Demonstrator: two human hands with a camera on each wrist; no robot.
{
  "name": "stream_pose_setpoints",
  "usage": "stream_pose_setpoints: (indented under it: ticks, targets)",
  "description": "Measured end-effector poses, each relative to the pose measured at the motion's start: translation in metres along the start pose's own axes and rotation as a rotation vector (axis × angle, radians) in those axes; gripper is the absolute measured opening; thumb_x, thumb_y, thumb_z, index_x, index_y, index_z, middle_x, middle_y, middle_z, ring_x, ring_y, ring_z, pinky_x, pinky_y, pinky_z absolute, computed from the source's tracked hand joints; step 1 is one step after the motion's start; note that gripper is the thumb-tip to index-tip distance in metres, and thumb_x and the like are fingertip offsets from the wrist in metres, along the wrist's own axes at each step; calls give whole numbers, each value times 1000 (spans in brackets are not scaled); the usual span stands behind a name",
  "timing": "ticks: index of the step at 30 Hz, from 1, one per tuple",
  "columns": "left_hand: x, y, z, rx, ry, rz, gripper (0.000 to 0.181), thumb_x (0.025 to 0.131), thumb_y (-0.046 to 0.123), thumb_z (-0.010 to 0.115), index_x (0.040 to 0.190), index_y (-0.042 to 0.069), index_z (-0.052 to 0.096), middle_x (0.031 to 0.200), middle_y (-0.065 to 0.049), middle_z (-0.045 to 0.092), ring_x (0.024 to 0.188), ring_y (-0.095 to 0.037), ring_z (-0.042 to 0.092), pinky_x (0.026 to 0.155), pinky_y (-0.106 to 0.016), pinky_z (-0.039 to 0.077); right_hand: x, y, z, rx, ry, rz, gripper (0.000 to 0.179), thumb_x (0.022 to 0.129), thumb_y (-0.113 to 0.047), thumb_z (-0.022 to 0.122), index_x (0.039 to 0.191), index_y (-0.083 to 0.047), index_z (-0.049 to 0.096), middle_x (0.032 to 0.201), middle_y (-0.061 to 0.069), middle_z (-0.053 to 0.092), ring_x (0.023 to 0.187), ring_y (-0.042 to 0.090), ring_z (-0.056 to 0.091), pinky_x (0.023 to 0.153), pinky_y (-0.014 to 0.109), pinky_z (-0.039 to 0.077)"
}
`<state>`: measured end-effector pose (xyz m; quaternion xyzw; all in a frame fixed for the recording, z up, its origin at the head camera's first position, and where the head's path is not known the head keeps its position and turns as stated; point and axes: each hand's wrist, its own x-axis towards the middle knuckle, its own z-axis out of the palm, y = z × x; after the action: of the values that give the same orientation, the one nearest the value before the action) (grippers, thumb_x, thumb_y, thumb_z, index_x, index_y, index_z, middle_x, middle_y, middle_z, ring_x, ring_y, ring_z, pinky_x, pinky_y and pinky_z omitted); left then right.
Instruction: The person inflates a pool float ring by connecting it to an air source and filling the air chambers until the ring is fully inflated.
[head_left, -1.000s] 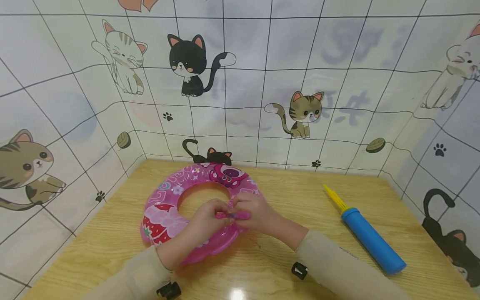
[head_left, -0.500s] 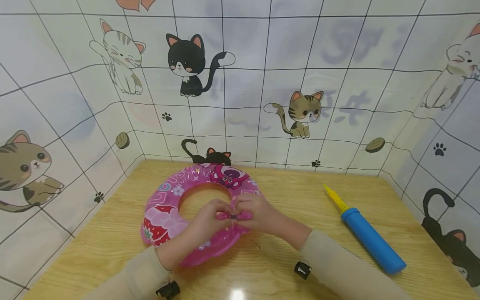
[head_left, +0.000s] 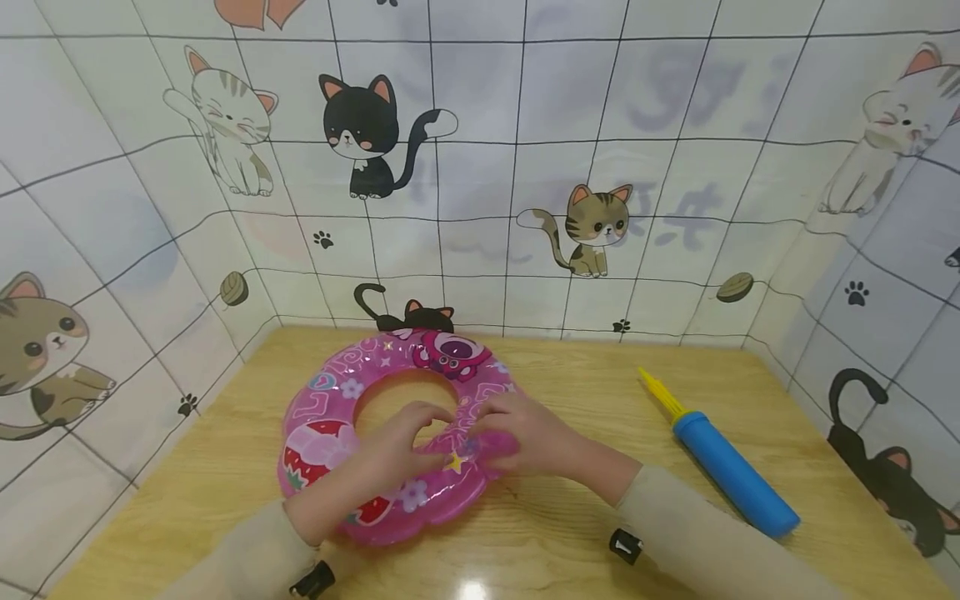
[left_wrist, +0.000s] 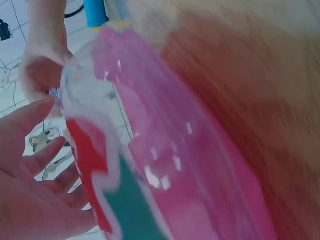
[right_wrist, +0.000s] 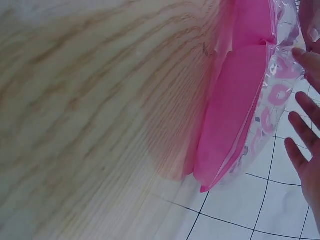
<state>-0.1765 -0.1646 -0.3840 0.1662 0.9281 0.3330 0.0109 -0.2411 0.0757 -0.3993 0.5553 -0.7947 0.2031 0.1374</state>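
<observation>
A pink inflatable swim ring (head_left: 318, 400) with strawberries, flowers and a cartoon bear lies on the table, puffed up but creased at its front right. My left hand (head_left: 401, 442) hovers over its front, thumb and fingers apart. In the left wrist view, that hand (left_wrist: 35, 175) is spread beside the ring's printed side (left_wrist: 165, 150). My right hand (head_left: 528, 435) is at the ring's right side, fingers loosely bent. The right wrist view has its fingers (right_wrist: 302, 127) parted, the thumb against or very near the clear printed film (right_wrist: 272, 95). A small clear valve (head_left: 471, 447) sits between the hands.
A blue hand pump (head_left: 735, 475) with a yellow nozzle (head_left: 660, 392) lies at the right of the wooden table (head_left: 570, 533). A cat-printed, grid-lined sheet (head_left: 480, 167) encloses the back and sides. Black wrist bands (head_left: 626, 546) show under the sleeves.
Both hands have let go of the pink piece they pinched and moved apart, left hand leftward, right hand slightly rightward. The ring's printed front is uncovered. The head view has shifted slightly.
</observation>
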Motion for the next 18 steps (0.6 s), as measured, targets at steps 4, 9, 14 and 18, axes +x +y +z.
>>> stream_pose_setpoints:
  ticks: [4,9,14,18]
  targets:
    - [-5,-7,-6,94,19,22,52,80,30,82,125,17,59,127,0,53,119,-25,52,96,-46,48,-8,-1,-5,-49,-79,132,51,72,-44,84,113,-18,69,116,-1,60,113,19,53,101,42,42]
    - [-14,-21,-21,258,34,100,56,77,33,84,123,14,60,125,-2,54,116,-25,52,96,-45,49,-17,-3,-7,-74,-174,306,73,74,-57,77,133,-18,58,140,6,49,134,31,38,110,53,26]
    - [-22,-42,-33,351,32,106,58,75,36,84,122,12,62,126,-6,56,117,-29,54,97,-47,47,-26,-2,-5,-116,-274,347,89,75,-63,72,147,-21,42,156,9,30,144,36,19,111,63,15]
    - [-28,-55,-38,359,28,85,56,76,39,83,120,10,63,124,-9,59,117,-33,54,99,-51,45,-35,-2,-3,-115,-330,361,96,75,-67,69,153,-23,32,161,8,18,146,36,10,109,68,11]
